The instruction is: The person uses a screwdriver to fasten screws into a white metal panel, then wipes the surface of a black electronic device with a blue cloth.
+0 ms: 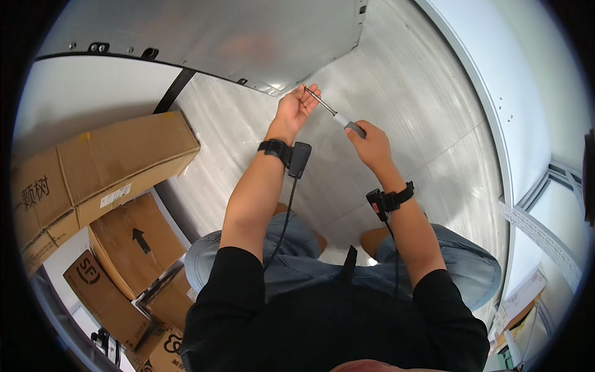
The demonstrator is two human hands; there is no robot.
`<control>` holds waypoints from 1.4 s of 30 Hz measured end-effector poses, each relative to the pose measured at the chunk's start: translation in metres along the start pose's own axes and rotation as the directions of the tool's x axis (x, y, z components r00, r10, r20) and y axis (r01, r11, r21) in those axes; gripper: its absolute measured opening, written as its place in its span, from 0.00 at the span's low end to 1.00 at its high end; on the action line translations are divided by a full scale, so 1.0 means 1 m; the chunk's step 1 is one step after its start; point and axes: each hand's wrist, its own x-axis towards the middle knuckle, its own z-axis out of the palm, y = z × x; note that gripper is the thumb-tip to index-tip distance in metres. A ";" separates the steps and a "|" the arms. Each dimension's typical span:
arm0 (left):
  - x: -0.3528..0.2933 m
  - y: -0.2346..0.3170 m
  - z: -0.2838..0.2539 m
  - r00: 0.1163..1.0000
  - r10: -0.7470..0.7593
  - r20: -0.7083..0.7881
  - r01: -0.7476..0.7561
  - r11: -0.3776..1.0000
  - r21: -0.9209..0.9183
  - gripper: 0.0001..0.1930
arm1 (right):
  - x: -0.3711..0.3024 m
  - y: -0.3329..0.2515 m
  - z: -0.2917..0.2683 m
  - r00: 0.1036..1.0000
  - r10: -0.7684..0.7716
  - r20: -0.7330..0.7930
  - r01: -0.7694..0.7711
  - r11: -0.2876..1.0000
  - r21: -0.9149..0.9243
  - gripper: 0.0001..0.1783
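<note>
- Pale, streaked flooring spreads out beneath my hands.
- My right hand is wrapped around the grey handle of a screwdriver, its shaft slanting forward and to the left.
- My left hand is turned palm up at the shaft's tip, its outer fingers loosely curled; whether thumb and forefinger pinch the tip, or some small part on it, I cannot tell.
- As I judge it, I am between steps: the tool is in hand with its tip at my fingers, and I can't see it seated in a fastener, so any turning looks left to do. How much is finished doesn't show.
- Just past my left fingers lies the lower edge of a metal panel, with round fastener heads and a black bracket farther left along it.
- Well off to my left, a long carton lies above other boxes.
</note>
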 end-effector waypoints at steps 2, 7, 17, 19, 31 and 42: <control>0.002 -0.001 -0.018 0.999 -0.001 -0.051 0.002 1.000 0.015 0.10 | 0.000 -0.001 0.017 1.000 -0.018 0.011 0.019 0.997 -0.078 0.16; 0.006 0.008 -0.067 0.994 -0.008 -0.111 0.013 0.999 0.045 0.12 | 0.003 0.011 0.073 0.973 -0.221 -0.059 0.211 0.966 -0.149 0.16; -0.020 0.043 -0.072 0.950 0.255 -0.179 -0.192 0.932 0.307 0.12 | -0.005 0.002 0.131 0.983 -0.183 -0.031 0.182 0.916 0.357 0.18; -0.026 0.049 -0.069 0.947 0.279 -0.157 -0.215 0.918 0.333 0.12 | -0.003 0.006 0.140 0.989 -0.144 0.014 0.123 0.883 0.452 0.17; -0.024 0.059 -0.063 0.943 0.305 -0.133 -0.265 0.930 0.255 0.11 | -0.009 -0.029 0.131 0.987 -0.061 0.148 -0.043 0.792 0.610 0.11; -0.022 0.064 -0.062 0.944 0.294 -0.152 -0.249 0.933 0.258 0.11 | -0.005 -0.023 0.137 0.989 -0.083 0.126 -0.007 0.807 0.591 0.17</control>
